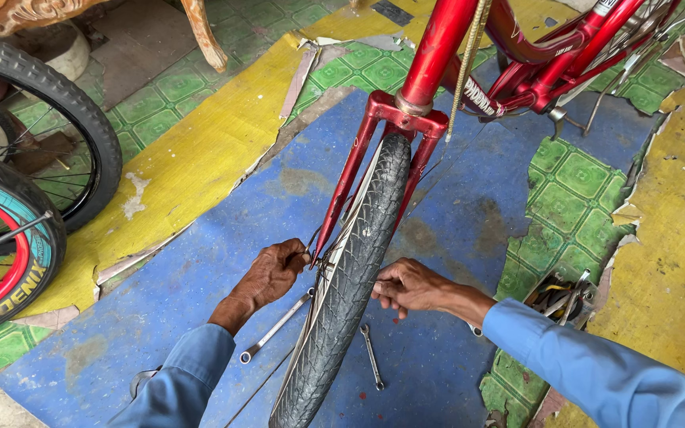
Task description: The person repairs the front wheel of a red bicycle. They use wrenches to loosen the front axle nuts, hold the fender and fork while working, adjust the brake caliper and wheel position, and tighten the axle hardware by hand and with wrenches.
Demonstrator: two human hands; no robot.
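1. Down at floor level, a red bicycle fork [356, 162] straddles a front wheel [348, 285] with a dark tyre; the wheel stands upright on a worn blue floor covering [223, 277].
2. On the wheel's left side, the left hand [269, 273] is closed at the lower end of the left fork leg, fingers curled about the axle area; what exactly it pinches is hidden by the fingers.
3. On the other side, the right hand [407, 285] presses against the tyre's right flank, fingers bent together and touching the rubber; I cannot tell whether it grips anything.
4. Both arms wear blue sleeves [596, 372].
5. A long silver spanner [277, 326] lies on the floor just beside the left wrist, and a shorter spanner [372, 356] lies right of the tyre, below the right hand.
6. More tools sit in a small pile [558, 297] near the right forearm.
7. Two other bicycle wheels [17, 198] stand at the far left, well apart.
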